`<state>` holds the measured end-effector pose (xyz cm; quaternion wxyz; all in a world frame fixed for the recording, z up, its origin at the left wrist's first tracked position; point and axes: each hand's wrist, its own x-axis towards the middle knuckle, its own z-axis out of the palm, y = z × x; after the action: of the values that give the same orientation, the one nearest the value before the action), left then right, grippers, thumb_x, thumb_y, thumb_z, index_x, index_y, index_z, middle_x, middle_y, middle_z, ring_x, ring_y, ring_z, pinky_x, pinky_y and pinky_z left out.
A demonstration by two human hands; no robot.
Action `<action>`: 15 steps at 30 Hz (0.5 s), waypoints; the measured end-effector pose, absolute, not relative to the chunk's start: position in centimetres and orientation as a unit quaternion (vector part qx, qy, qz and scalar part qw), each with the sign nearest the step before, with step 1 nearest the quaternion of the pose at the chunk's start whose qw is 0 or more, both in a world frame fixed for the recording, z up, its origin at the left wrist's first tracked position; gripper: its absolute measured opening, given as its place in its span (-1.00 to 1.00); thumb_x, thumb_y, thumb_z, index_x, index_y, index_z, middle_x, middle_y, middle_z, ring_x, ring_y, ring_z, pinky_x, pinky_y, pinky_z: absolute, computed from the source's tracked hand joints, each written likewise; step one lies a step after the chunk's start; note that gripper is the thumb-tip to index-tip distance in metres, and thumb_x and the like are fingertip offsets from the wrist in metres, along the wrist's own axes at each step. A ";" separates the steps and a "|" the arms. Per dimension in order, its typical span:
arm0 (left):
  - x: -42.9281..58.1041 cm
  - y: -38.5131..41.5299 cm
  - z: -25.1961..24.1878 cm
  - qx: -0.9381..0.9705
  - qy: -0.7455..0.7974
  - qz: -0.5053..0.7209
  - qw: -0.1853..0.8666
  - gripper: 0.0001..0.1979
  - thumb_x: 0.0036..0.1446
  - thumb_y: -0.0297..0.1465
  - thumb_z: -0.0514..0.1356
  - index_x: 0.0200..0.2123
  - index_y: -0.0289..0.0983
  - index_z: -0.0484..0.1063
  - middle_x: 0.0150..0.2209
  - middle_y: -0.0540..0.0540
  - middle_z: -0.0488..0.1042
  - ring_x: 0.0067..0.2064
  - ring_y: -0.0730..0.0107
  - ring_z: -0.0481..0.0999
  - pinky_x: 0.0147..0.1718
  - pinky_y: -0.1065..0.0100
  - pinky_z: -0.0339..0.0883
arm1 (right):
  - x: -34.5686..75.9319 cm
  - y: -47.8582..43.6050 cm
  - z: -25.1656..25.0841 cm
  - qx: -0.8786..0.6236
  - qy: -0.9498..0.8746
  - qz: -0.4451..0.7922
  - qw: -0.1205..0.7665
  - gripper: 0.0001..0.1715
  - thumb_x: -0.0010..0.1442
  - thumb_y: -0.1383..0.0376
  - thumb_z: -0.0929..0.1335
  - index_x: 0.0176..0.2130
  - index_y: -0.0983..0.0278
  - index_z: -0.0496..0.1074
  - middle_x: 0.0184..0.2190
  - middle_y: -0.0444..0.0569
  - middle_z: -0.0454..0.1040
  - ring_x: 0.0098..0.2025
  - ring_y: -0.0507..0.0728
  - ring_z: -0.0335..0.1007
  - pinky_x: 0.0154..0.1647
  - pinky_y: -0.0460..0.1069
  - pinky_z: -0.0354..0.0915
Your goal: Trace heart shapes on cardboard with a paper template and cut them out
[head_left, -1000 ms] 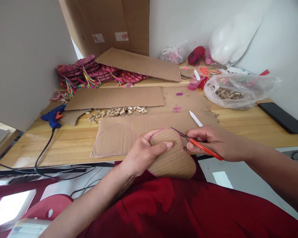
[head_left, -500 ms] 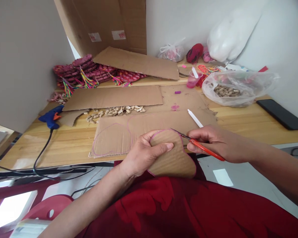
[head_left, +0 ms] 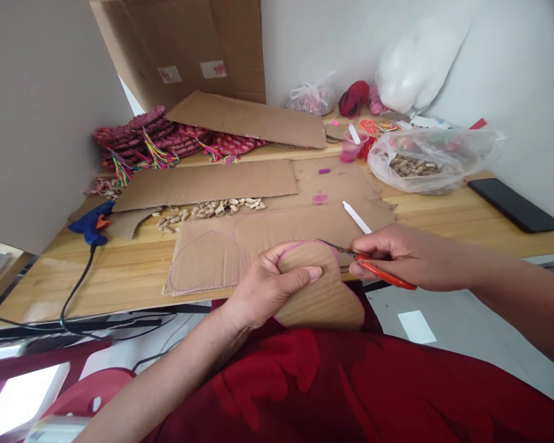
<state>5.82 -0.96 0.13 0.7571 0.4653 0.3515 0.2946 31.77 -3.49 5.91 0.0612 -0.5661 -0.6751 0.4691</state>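
Note:
My left hand (head_left: 268, 283) grips a rounded cardboard cutout (head_left: 323, 301), thumb on top, close to my lap. A purple line runs along the cutout's edge. Held in my right hand (head_left: 392, 255) is a pair of scissors (head_left: 383, 272) with orange-red handles; its blades lie against the cutout's upper right edge. Beyond it on the table lies a cardboard sheet (head_left: 207, 258) with purple curved outlines drawn on it. A white marker (head_left: 356, 216) rests just past my right fingers.
A blue glue gun (head_left: 91, 224) with a cord is at the left. Peanuts (head_left: 207, 209) lie beside a cardboard strip (head_left: 207, 181), and more fill a plastic bag (head_left: 425, 160). A black phone (head_left: 516, 205) lies right; a pink cup (head_left: 351, 147) stands behind.
The camera view has shifted slightly, so the table things appear further left. The scissors' handles have come a little higher, with the blades still at the cutout's edge. My left hand keeps its hold.

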 end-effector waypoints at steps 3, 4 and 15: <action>5.8 -1.0 0.2 0.476 0.356 0.294 0.748 -0.57 0.04 -0.24 0.53 -0.01 -0.18 0.64 -0.11 -0.06 0.69 -0.12 0.34 0.63 -0.11 0.39 0.46 | 32.0 -3.0 6.4 -0.577 -0.643 0.500 0.056 -0.37 0.18 -0.16 0.45 -0.49 0.20 0.17 -0.56 -0.22 0.08 -0.52 0.00 -0.03 -0.54 -0.04 -0.05; 5.8 -1.0 0.2 0.478 0.357 0.293 0.747 -0.57 0.04 -0.24 0.53 -0.01 -0.18 0.64 -0.10 -0.06 0.69 -0.12 0.33 0.63 -0.11 0.38 0.46 | 32.0 -2.9 6.6 -0.576 -0.641 0.505 0.051 -0.37 0.17 -0.16 0.46 -0.48 0.20 0.18 -0.56 -0.21 0.10 -0.52 0.00 -0.02 -0.54 -0.04 -0.04; 5.5 -1.2 0.4 0.493 0.346 0.289 0.744 -0.56 0.04 -0.22 0.52 -0.01 -0.16 0.64 -0.11 -0.05 0.69 -0.13 0.32 0.64 -0.11 0.36 0.47 | 31.4 -2.5 7.3 -0.553 -0.681 0.480 0.001 -0.36 0.11 -0.16 0.51 -0.47 0.21 0.19 -0.53 -0.20 0.18 -0.50 0.00 0.01 -0.50 -0.02 0.01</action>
<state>5.54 -1.16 0.37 0.7445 0.4928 0.3456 0.2890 31.44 -2.53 7.29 0.0007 -0.5530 -0.6814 0.4795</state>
